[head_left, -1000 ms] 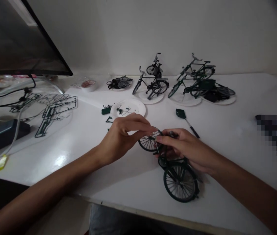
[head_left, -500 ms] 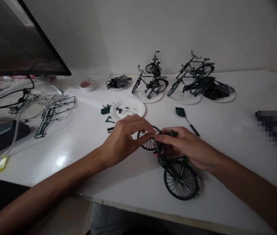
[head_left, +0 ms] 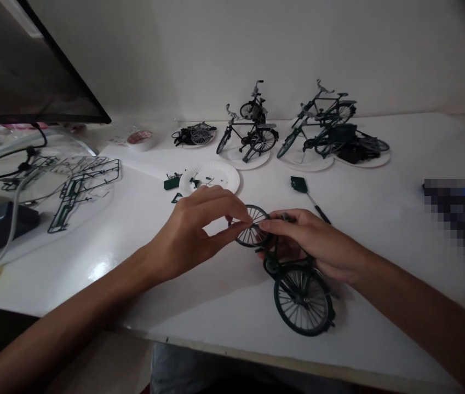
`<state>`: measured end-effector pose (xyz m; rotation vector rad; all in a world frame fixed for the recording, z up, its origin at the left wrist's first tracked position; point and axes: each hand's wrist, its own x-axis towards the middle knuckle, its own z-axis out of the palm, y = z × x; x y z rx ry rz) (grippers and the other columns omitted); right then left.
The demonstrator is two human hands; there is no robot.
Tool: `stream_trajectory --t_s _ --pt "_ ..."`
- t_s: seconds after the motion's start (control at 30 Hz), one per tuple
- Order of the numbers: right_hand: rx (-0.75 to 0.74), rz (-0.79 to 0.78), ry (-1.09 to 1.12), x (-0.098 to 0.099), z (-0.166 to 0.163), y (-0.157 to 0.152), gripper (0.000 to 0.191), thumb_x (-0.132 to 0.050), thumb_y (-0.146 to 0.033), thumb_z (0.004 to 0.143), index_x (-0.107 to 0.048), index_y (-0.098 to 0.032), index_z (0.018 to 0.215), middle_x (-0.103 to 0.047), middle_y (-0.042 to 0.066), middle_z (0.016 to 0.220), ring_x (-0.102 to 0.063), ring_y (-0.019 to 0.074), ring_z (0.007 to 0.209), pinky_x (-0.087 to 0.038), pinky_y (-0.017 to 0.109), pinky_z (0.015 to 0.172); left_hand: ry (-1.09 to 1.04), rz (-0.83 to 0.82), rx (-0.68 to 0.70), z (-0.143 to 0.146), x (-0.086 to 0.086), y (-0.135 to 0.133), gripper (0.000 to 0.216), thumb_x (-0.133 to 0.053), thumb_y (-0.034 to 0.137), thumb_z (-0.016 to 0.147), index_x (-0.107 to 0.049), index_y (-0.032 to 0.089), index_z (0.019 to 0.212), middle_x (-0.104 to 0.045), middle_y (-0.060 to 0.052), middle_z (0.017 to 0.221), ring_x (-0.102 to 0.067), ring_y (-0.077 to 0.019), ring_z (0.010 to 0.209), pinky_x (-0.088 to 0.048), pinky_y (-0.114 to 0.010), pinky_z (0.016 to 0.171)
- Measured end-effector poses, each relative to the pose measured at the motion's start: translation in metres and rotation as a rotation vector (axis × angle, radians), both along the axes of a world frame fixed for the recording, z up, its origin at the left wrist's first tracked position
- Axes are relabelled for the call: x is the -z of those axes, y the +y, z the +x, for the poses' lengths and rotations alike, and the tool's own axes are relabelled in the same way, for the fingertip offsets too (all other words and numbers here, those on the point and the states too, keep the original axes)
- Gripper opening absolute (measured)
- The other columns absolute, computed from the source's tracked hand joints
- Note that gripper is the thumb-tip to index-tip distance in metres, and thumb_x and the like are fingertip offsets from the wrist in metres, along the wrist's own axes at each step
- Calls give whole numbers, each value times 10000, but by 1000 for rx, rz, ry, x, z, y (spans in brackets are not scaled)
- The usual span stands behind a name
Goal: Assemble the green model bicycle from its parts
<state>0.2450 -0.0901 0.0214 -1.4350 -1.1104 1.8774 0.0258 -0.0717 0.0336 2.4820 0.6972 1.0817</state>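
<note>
Against a white wall, a white surface carries a paper plate of small parts, and everything here sits relative to it. Behind the plate stand finished model bicycles on plates of their own; to its left lie plastic sprue frames below a dark monitor; to its right rests a small tool with a green head. In front of the plate and to the right, a dark green model bicycle lies on the surface, and a spoked wheel is held up just above it, nearly upright, its axle line running across toward the right hand. The left hand is nearer the plate, reaching in from the lower left with the wrist raised, thumb and forefinger pinching the wheel's rim. The right hand comes in from the right, fingers curled around the wheel's far edge beside the frame; exactly what it grips is hidden.
</note>
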Motion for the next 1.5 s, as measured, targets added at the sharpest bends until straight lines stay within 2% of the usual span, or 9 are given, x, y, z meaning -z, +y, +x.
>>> stream_trajectory --t_s 0.13,0.27,0.4,0.6,0.73,0.87,1.07,1.27,1.5 --pt "36 -119 14 1 1 1 337 -768 -429 804 -641 -170 978 -771 95 862 -745 195 688 -608 243 574 -60 -57 53 -2 -6 -5 135 -685 53 841 -686 138 945 -718 -66 907 -678 -153 861 -559 -284 754" --pt "66 -138 51 1 1 1 252 -757 -381 822 -625 -177 889 -757 50 803 -746 183 669 -606 229 565 -91 -138 187 -4 -16 -12 156 -675 38 834 -672 161 931 -732 -76 901 -705 -189 908 -582 -318 780" --pt "72 -139 88 2 2 0 232 -790 -363 794 -636 -196 840 -741 -1 734 -739 149 644 -593 181 542 28 -139 313 -6 -24 -16 159 -636 54 858 -664 200 915 -744 -79 926 -714 -207 970 -582 -342 834" --pt "112 -135 75 6 3 0 280 -829 -368 752 -647 -208 891 -766 33 785 -753 182 697 -614 212 572 192 -51 315 -12 -19 -12 167 -604 63 879 -632 210 953 -755 -47 987 -721 -163 932 -516 -380 994" --pt "89 -126 90 7 3 0 255 -815 -370 768 -666 -196 880 -767 48 782 -742 165 664 -596 189 542 153 -84 316 -17 -22 -12 197 -626 56 849 -634 232 938 -755 -19 932 -723 -170 929 -542 -367 946" --pt "83 -92 85 6 2 0 229 -812 -351 773 -678 -190 867 -764 44 789 -729 142 653 -582 172 540 155 -127 412 -17 -26 -18 193 -606 50 845 -618 229 917 -745 -33 939 -720 -171 931 -569 -337 886" --pt "58 -85 74 3 1 1 231 -807 -366 773 -683 -178 828 -739 27 738 -707 125 635 -560 163 538 305 -72 528 -6 -21 -28 125 -543 98 909 -625 188 940 -740 -62 957 -705 -187 1034 -487 -351 1095" --pt "105 -78 48 4 0 0 276 -838 -389 730 -689 -186 844 -715 6 705 -675 105 584 -510 141 470 329 3 450 4 -20 -33 228 -544 61 909 -627 210 758 -736 -17 859 -674 -196 1138 -395 -379 1195" --pt "37 -67 45 4 0 0 234 -782 -401 794 -692 -190 838 -733 17 746 -709 136 663 -571 193 569 251 -61 362 5 -28 -36 279 -590 59 864 -603 260 672 -713 27 787 -741 -168 853 -519 -351 1093"
